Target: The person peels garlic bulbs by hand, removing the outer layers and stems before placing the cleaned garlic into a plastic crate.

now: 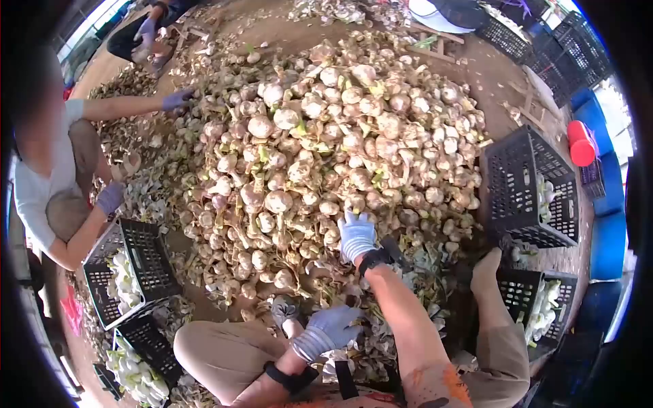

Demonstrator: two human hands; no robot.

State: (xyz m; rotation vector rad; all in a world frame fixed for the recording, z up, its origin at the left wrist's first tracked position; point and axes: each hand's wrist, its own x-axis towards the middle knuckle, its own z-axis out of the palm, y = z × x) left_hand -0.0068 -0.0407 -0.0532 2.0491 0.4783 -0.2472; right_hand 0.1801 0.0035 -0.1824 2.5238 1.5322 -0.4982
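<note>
A large heap of garlic bulbs (306, 136) with dry stalks covers the ground in front of me. My right hand (358, 234), in a pale blue glove with a black wristband, reaches to the near edge of the heap, its fingers among the bulbs; what lies under the fingertips is hidden. Nearer my body, my left hand (332, 329), also gloved, is low over loose husks (340, 357) between my legs. Its fingers are bent, and whether they hold anything cannot be made out.
Black crates (151, 258) with pale trimmed garlic stand at the left, and more crates (520, 177) at the right. A co-worker (44, 183) in gloves sits at the left, one hand on the heap's edge. Another person's gloved hand shows at the top left. A red container (581, 143) stands far right.
</note>
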